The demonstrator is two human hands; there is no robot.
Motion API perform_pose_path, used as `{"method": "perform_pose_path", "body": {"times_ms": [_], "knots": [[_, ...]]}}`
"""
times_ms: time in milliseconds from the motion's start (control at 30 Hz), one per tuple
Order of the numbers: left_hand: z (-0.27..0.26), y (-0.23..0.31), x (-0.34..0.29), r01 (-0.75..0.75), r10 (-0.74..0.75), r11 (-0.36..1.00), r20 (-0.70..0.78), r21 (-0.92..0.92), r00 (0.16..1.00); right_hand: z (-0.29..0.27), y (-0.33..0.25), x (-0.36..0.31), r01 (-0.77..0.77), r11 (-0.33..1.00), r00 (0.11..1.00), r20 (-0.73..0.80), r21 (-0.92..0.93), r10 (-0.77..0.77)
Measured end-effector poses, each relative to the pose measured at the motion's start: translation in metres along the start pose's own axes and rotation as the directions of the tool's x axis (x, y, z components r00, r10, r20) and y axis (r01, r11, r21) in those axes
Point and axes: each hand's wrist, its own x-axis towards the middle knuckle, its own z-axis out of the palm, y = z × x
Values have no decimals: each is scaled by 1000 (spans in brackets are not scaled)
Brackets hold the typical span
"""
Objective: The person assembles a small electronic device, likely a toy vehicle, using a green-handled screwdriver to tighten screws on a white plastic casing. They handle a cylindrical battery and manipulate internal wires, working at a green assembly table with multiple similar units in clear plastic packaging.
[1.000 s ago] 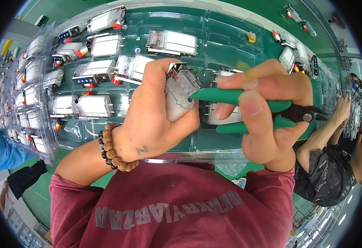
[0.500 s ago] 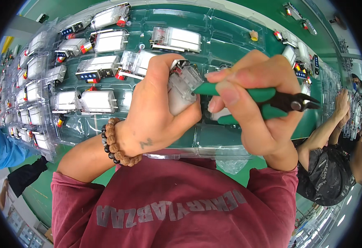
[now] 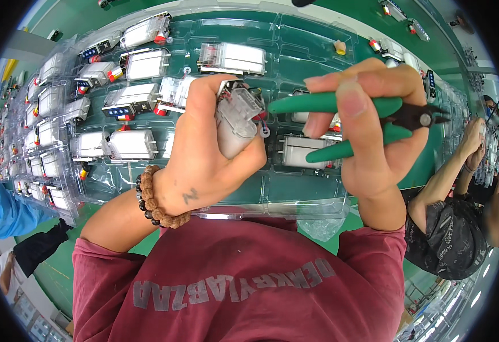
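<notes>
My left hand (image 3: 195, 151), with a bead bracelet on its wrist, is closed round a small white module with a clear plastic end (image 3: 239, 117). Dark and coloured wires show at the module's top, and a small ring-shaped part (image 3: 265, 132) hangs at its right side. In my right hand (image 3: 369, 142) is a pair of diagonal cutters (image 3: 409, 117) with green handles, the black jaws pointing right. One handle's end points at the module, a small gap apart from it. Beneath the cutters lies another white module (image 3: 303, 151), partly hidden by a handle.
Clear plastic trays (image 3: 272, 212) hold several similar white modules (image 3: 132, 144) on a green table. A small yellowish piece (image 3: 339, 47) lies at the far right. A co-worker's arm (image 3: 451, 159) is at the right; a person in blue (image 3: 7, 199) is at the left.
My right hand has moved right, drawing the cutter handle's end away from the module. My left hand has shifted slightly left with the module, and the ring-shaped part beside it now shows.
</notes>
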Motion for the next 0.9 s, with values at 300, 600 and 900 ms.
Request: {"method": "perform_pose_path", "body": {"times_ms": [300,600,900], "knots": [[-4,11,0,167,-158,959,58,-228,986,-24,-11,18,-135,897,991,-64,-421,119],[-10,12,1,89,-69,967,91,-237,994,-81,27,28,-189,137,916,-124,-972,381],[-9,11,5,112,-86,962,111,-250,990,-34,-14,24,402,733,898,391,-549,-200]]}}
